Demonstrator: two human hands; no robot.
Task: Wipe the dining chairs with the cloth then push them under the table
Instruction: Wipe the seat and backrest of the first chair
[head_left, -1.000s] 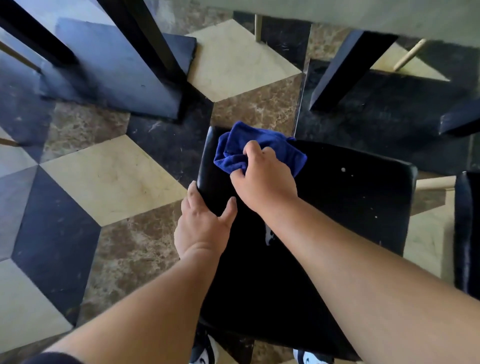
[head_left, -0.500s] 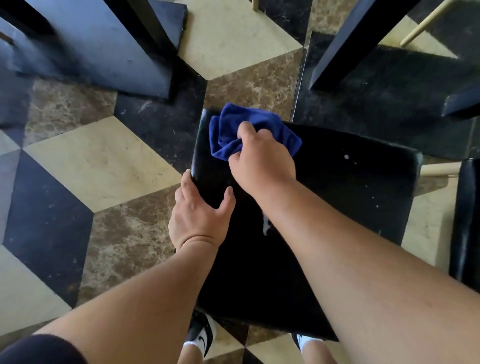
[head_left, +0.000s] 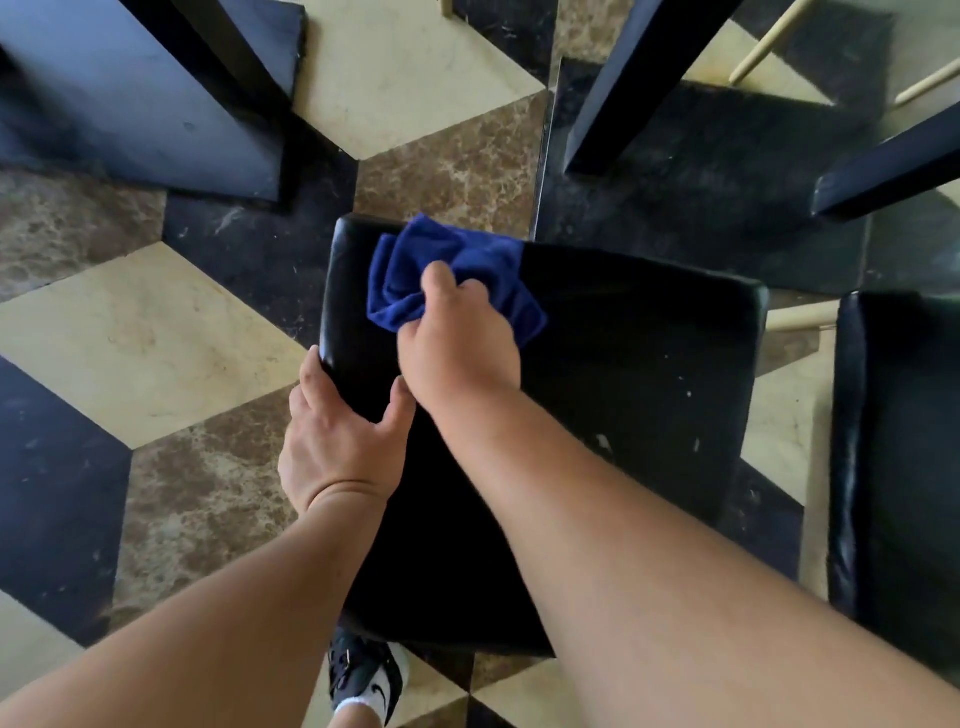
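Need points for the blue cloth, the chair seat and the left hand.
blue cloth (head_left: 410, 265): head view, on the bunched folds beyond the knuckles.
chair seat (head_left: 649, 353): head view, on the bare black cushion, right part.
left hand (head_left: 337, 452): head view, on the back of the hand.

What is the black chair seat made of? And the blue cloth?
The chair seat looks like black leather or a fake kind: smooth, shiny at its edges, with rounded padded corners. The blue cloth bunched under the right hand looks like soft, fuzzy microfibre.
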